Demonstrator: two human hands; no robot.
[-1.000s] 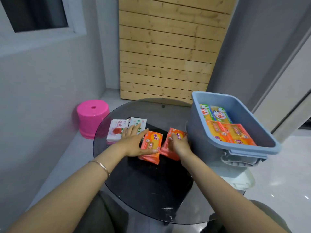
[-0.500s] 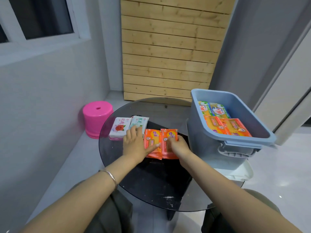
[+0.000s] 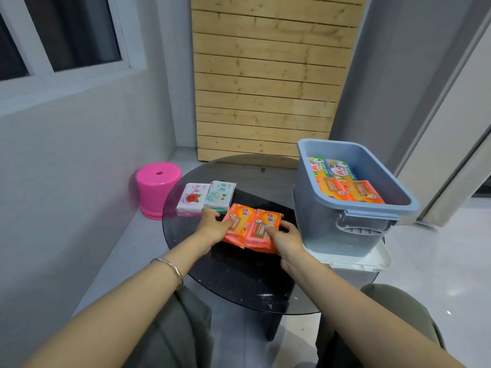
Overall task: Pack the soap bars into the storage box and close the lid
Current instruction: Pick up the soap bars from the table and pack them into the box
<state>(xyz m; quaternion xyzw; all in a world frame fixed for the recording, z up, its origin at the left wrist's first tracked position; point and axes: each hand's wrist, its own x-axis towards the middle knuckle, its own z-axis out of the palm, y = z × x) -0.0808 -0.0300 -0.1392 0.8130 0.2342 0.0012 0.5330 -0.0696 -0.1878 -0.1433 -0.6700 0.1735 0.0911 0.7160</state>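
Two orange soap packs lie side by side on the round glass table (image 3: 239,288). My left hand (image 3: 212,227) grips the left orange pack (image 3: 240,221) at its left edge. My right hand (image 3: 285,239) grips the right orange pack (image 3: 265,225) at its near right corner. Behind them lie a white soap pack with a red rose (image 3: 192,197) and a white-green soap pack (image 3: 220,195). The blue storage box (image 3: 345,227) stands open at the right, with several soap bars (image 3: 345,181) inside. Its white lid (image 3: 366,258) lies under the box.
A pink plastic stool (image 3: 158,189) stands on the floor left of the table. A wooden slat panel (image 3: 265,83) leans against the back wall. My knees are under the table's near edge.
My hands have pushed the two orange packs together, side by side, and now hold them as a pair. The view has tilted up slightly.
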